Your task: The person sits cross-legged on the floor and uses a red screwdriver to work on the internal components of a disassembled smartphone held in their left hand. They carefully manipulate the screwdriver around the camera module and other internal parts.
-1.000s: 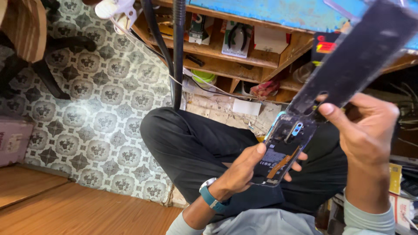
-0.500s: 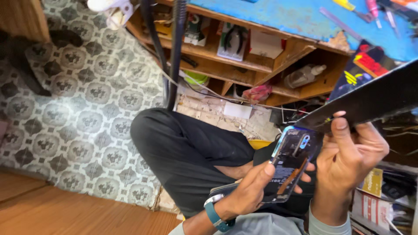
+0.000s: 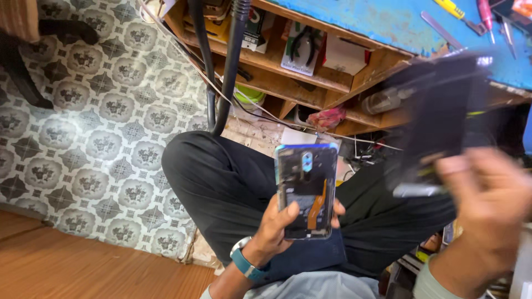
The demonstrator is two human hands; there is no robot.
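Left hand (image 3: 282,224): gripping the opened phone body (image 3: 306,191) from below in the middle of the frame — fingers wrapping both long edges, its grip closing snugly on the casing.
Phone body: standing upright over the lap, long axis running top to bottom of the frame, the bared inside with an orange strip facing the camera.
Right hand (image 3: 487,202): blurring at the right edge, lifting a dark flat panel (image 3: 440,113); the grip seems to be pinching the panel's lower end, though the blur is hiding the fingertips.
Key relation: the panel is lying up and to the right of the phone body, apart from it, its long axis tilting toward the upper right — the right hand is the nearer one to it.
Bench (image 3: 388,22): blue top running along the upper right, carrying hand tools (image 3: 482,16).
Shelves (image 3: 310,77): wooden, under the bench, holding pliers and clutter.
Room: patterned floor tiles (image 3: 94,127) on the left, wooden boards at the lower left.
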